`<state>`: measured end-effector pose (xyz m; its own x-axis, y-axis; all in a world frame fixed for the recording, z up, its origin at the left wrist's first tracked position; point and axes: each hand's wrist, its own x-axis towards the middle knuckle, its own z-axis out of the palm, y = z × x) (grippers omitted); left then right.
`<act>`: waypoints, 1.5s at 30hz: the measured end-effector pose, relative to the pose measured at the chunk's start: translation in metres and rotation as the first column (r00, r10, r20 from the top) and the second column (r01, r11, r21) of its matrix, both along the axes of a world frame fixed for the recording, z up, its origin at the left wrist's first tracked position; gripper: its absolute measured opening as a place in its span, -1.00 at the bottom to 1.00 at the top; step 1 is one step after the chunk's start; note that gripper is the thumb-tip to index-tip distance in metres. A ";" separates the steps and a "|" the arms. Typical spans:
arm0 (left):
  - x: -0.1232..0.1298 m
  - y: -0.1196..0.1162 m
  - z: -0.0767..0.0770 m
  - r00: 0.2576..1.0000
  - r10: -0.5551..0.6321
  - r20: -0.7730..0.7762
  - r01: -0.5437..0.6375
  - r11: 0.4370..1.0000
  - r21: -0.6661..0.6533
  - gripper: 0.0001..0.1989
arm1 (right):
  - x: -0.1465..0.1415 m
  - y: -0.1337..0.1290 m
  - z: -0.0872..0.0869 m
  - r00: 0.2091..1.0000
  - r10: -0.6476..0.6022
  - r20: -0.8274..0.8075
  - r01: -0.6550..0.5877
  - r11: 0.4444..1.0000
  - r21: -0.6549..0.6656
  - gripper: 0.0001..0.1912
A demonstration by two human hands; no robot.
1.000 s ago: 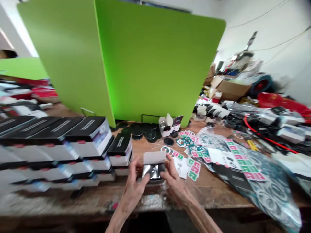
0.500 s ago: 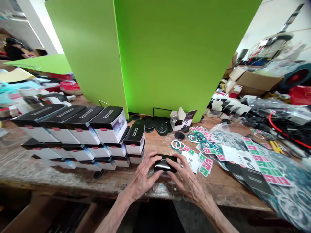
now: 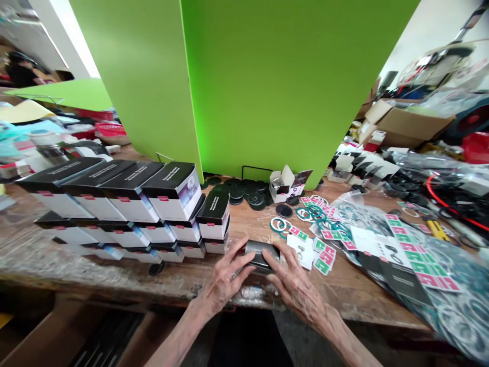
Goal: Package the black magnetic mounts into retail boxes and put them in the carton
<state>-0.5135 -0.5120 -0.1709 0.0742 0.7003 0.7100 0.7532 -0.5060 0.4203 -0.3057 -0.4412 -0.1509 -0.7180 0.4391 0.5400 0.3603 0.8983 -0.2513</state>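
Near the table's front edge, a small black-topped box sits between my hands, mostly covered by fingers. My left hand grips its left side, fingers over the top. My right hand grips the right side, with a finger bent over the lid. To the right of the box lie a white printed leaflet and red and green sticker sheets. On the left stands a stack of black-and-white product boxes, the nearest column close to my left hand.
Black discs lie below the green partition, beside an open carton. Teal and white rings are scattered to the right, near a plastic bag of rings. Yellow-handled pliers lie farther right.
The box top between my hands now looks dull grey, where white print and a glossy front edge showed before. My fingers have shifted slightly on it. The whole view has tilted a little.
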 end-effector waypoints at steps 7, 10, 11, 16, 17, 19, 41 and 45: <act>0.013 -0.002 0.002 0.995 0.087 0.048 -0.085 0.995 -0.051 -0.73 | -0.007 -0.002 -0.021 0.993 -0.007 -0.118 0.001 0.999 -0.054 -0.41; 0.019 -0.019 0.003 0.982 0.167 0.093 -0.156 0.980 -0.121 -0.61 | -0.002 0.004 -0.012 0.991 -0.025 -0.134 0.002 0.986 -0.169 -0.53; 0.022 -0.025 0.000 0.967 0.224 0.125 -0.206 0.969 -0.139 -0.52 | 0.000 0.007 -0.004 0.990 -0.036 -0.137 0.008 0.980 -0.198 -0.56; 0.033 -0.039 -0.023 0.887 0.381 0.260 -0.354 0.924 -0.143 -0.63 | -0.009 0.017 0.068 0.936 -0.188 -0.298 0.107 0.957 -0.269 -0.55; 0.035 -0.038 -0.026 0.886 0.377 0.269 -0.345 0.925 -0.158 -0.67 | -0.019 0.015 0.085 0.923 -0.212 -0.322 0.129 0.957 -0.260 -0.52; 0.037 -0.034 -0.026 0.885 0.365 0.291 -0.329 0.930 -0.167 -0.78 | -0.043 0.008 0.115 0.910 -0.218 -0.351 0.148 0.965 -0.217 -0.49; -0.006 -0.012 0.110 0.645 0.672 0.365 -0.746 0.657 0.108 -0.60 | -0.159 -0.016 0.130 0.963 -0.001 -0.270 -0.008 0.999 -0.032 -0.48; 0.017 -0.036 0.080 0.646 0.672 0.364 -0.738 0.671 0.072 -0.56 | -0.135 -0.009 0.107 0.954 -0.048 -0.295 0.021 0.995 -0.094 -0.29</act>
